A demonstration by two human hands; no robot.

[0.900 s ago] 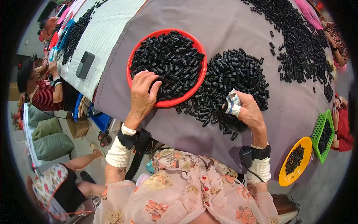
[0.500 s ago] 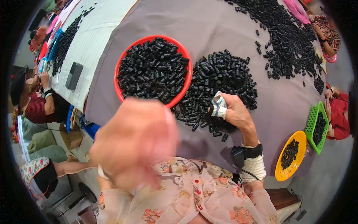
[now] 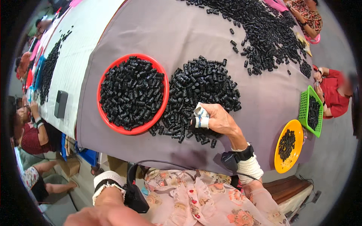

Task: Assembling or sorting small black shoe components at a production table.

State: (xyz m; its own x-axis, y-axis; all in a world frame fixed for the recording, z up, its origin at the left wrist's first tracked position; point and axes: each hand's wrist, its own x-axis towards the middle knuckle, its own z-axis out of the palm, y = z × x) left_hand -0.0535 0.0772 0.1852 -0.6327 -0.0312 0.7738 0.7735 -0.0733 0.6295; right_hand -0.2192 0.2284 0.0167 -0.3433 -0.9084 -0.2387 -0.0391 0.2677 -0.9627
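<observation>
Table [image 3: 158,34]: grey-covered
Black pile [image 3: 203,83]: heaped just right of the red basin [image 3: 130,132]
Red basin: full of black pieces [image 3: 132,90]
Right hand [image 3: 217,118]: at pile's near edge with curled fingers; cannot tell if gripping anything
Left hand [image 3: 107,217]: blurred at lower edge; cannot tell fingers' state

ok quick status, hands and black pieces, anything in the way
Left hand low at frame edge, partly cut off. Right hand at loose black pile, nothing seen blocking it. Red basin heaped with black pieces.

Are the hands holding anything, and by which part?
It cannot be told: the right hand, over the pile of black pieces, shows no clear hold; the left hand is blurred and cut off.
</observation>
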